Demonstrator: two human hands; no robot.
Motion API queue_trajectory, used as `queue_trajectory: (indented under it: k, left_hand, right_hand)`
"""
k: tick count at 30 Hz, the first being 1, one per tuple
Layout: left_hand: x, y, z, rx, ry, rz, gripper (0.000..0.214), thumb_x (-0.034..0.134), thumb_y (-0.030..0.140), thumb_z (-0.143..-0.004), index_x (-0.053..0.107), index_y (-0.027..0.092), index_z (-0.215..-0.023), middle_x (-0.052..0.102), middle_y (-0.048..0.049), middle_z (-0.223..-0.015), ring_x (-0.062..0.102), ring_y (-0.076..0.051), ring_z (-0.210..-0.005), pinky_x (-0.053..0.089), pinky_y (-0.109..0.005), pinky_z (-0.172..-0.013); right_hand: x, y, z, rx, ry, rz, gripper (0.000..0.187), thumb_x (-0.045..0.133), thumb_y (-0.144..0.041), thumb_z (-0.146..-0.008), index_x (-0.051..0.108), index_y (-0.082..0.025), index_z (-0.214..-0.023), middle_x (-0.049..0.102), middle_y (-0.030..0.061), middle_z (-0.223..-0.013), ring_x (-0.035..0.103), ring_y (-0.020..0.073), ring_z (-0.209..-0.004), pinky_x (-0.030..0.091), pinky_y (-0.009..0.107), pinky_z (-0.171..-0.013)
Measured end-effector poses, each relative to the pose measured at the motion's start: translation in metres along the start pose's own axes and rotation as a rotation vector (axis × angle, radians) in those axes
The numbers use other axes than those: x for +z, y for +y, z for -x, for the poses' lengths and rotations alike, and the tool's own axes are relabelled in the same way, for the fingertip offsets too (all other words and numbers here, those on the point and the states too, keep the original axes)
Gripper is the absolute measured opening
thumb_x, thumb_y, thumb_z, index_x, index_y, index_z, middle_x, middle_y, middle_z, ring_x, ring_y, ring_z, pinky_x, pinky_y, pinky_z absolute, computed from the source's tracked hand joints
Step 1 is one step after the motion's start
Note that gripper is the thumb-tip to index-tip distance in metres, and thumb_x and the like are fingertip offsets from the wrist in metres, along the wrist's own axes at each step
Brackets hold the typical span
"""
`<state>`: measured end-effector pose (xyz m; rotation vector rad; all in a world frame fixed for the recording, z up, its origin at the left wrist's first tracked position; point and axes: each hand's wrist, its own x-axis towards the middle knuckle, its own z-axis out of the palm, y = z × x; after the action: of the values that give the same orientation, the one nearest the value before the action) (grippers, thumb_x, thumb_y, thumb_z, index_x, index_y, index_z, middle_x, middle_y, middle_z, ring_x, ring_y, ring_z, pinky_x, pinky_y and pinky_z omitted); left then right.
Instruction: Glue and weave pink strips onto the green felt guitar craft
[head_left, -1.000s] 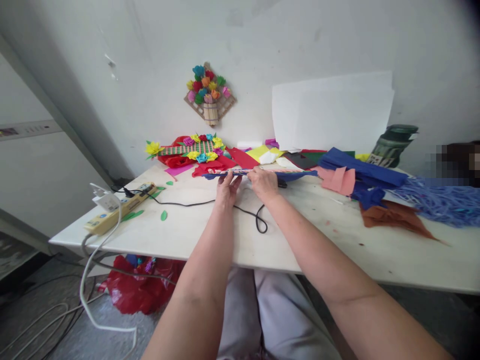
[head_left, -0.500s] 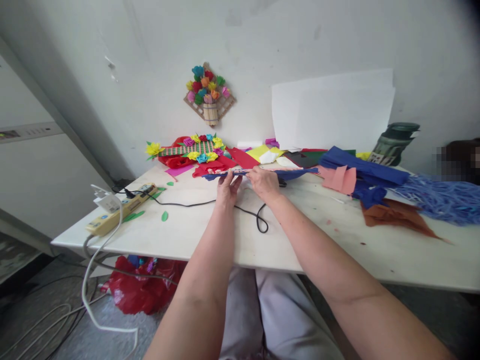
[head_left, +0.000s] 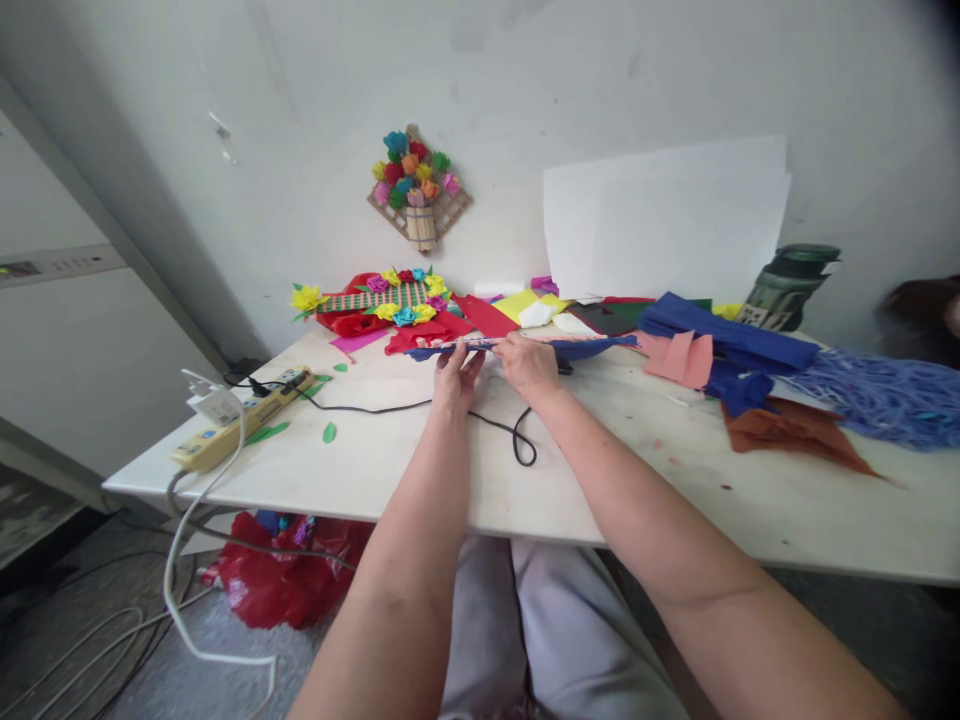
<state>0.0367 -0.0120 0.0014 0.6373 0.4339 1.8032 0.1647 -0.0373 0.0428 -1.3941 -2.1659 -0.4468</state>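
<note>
Between my hands, a long flat piece covered in blue crepe paper (head_left: 592, 350) is held nearly edge-on above the table, with a thin pinkish strip along its upper edge. My left hand (head_left: 455, 378) supports it from below, fingers curled against its near side. My right hand (head_left: 531, 365) is closed, pinching its near edge just to the right; what lies under those fingertips is hidden. A dark object (head_left: 564, 367) shows partly behind my right wrist. A black cord (head_left: 390, 409) runs on the table beneath my hands and loops beside my right wrist.
At left lies a power strip (head_left: 232, 425) with a white charger (head_left: 217, 405), near green paper leaves (head_left: 329, 432). A flower-decorated guitar shape (head_left: 382, 299) and coloured paper (head_left: 484, 315) line the back. Right are blue shredded strips (head_left: 885, 395), brown paper (head_left: 799, 435) and a dark green bottle (head_left: 787, 288).
</note>
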Motion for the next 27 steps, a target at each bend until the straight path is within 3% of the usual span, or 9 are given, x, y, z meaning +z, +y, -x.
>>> queue_trajectory:
  k: [27]
  left_hand:
    - [0.000, 0.002, 0.000, 0.017, -0.019, -0.002, 0.024, 0.077, 0.023, -0.059, 0.061, 0.019, -0.077, 0.066, -0.0015, -0.081, 0.062, -0.020, -0.093, 0.047, -0.038, -0.086]
  right_hand:
    - [-0.011, 0.004, -0.003, 0.015, -0.090, 0.017, 0.033, 0.035, -0.022, -0.088, 0.067, -0.022, -0.096, 0.062, 0.0071, -0.098, 0.057, 0.0171, -0.082, 0.035, 0.026, -0.062]
